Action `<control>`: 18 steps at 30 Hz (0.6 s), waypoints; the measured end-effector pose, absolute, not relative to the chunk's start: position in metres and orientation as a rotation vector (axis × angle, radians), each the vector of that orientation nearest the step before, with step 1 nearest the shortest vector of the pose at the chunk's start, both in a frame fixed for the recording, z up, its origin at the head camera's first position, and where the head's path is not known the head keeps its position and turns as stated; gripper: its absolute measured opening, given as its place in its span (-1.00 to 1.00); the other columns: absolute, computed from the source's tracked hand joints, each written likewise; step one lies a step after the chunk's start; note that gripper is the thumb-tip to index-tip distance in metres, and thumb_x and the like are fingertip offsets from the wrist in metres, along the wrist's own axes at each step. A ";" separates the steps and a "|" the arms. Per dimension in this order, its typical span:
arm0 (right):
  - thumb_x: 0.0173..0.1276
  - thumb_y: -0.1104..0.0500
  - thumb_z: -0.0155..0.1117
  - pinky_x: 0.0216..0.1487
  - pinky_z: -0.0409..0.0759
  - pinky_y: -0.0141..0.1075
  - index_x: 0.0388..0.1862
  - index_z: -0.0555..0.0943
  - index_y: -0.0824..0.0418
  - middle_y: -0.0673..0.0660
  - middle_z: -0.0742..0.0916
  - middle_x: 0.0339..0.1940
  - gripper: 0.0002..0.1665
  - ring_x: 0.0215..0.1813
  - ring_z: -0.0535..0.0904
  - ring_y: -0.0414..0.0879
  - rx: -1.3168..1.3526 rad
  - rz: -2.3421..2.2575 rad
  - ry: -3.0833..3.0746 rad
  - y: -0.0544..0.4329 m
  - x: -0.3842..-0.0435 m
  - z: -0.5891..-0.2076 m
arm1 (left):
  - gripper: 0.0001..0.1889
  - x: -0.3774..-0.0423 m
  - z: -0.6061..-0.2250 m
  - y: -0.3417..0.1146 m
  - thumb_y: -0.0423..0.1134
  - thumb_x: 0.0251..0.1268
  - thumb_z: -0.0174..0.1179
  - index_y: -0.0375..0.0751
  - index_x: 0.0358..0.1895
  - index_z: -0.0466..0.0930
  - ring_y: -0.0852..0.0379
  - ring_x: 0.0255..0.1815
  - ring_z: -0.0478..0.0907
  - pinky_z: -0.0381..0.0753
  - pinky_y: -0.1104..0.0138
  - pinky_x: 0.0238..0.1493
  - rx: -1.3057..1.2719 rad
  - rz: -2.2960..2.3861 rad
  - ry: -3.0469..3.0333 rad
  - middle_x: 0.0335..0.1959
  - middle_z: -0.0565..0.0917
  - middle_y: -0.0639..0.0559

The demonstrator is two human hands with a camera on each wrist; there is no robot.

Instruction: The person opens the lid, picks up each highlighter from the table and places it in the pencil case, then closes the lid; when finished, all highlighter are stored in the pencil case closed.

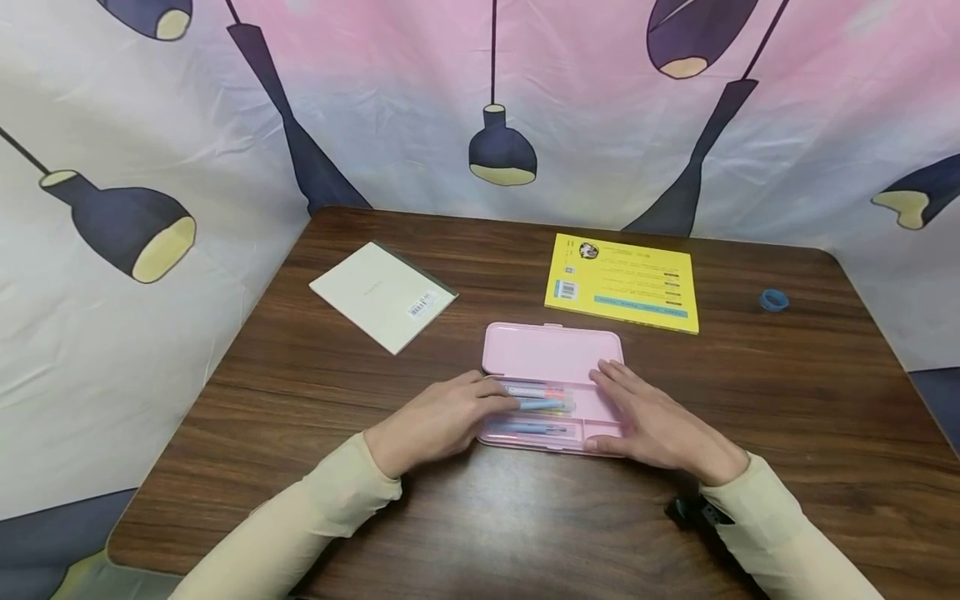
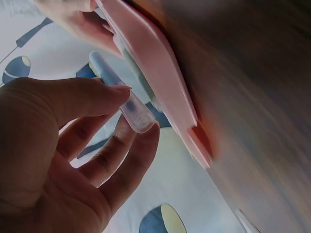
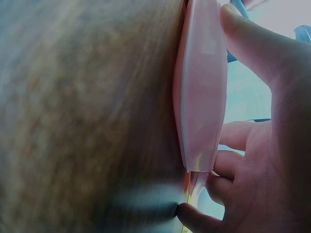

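Observation:
A pink pencil case (image 1: 551, 354) lies with its lid laid back on the table. In its left part are several pens and a highlighter-like row (image 1: 534, 390), with another blue pen (image 1: 528, 427) in the front compartment. My left hand (image 1: 442, 417) pinches a light blue pen (image 2: 109, 73) with a clear end between thumb and fingers, over the left of the case. My right hand (image 1: 660, 425) rests across the case's right end, fingers extended toward the lid and thumb at the front edge. Its thumb (image 3: 238, 24) touches the case wall in the right wrist view.
A cream notebook (image 1: 375, 292) with a barcode label lies at the back left of the wooden table (image 1: 360, 525). Behind the case is a yellow book (image 1: 622, 279). A blue tape roll (image 1: 774, 300) sits at the right. A printed curtain hangs behind.

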State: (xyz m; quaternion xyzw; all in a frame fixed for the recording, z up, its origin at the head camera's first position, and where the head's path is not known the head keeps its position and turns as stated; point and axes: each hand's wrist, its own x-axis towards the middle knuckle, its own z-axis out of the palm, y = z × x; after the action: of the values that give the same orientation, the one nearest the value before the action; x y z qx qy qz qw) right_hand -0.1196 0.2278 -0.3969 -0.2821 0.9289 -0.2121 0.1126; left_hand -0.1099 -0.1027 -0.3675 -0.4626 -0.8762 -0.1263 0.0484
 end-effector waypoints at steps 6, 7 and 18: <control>0.19 -0.49 0.24 0.49 0.15 0.18 0.59 0.17 0.19 0.23 0.18 0.62 0.20 0.62 0.01 0.21 -0.800 -0.625 2.720 0.227 -0.121 -0.396 | -0.56 -0.108 -0.367 -0.089 -0.47 0.25 0.23 -0.07 0.19 0.63 0.06 0.10 0.56 0.63 0.23 0.09 -1.482 -0.313 -2.660 0.06 0.68 0.06; 0.19 -0.49 0.24 0.49 0.15 0.18 0.59 0.17 0.19 0.23 0.18 0.62 0.20 0.62 0.01 0.20 -0.798 -0.626 2.719 0.227 -0.121 -0.396 | -0.57 -0.107 -0.367 -0.088 -0.46 0.27 0.23 -0.06 0.19 0.64 0.07 0.08 0.56 0.63 0.24 0.07 -1.487 -0.304 -2.663 0.05 0.68 0.07; 0.19 -0.48 0.26 0.49 0.17 0.15 0.58 0.18 0.21 0.24 0.18 0.62 0.20 0.62 0.01 0.20 -0.811 -0.626 2.723 0.226 -0.119 -0.396 | -0.59 -0.103 -0.372 -0.081 -0.47 0.30 0.19 -0.03 0.17 0.66 0.09 0.14 0.56 0.57 0.20 0.21 -1.503 -0.280 -2.724 0.07 0.68 0.10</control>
State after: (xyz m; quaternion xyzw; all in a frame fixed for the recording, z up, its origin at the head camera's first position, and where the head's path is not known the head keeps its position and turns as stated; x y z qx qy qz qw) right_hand -0.1195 0.2262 -0.3962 -0.2768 0.9297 -0.2136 0.1161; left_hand -0.1033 -0.0810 -0.3723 -0.4810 -0.8721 -0.0897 0.0088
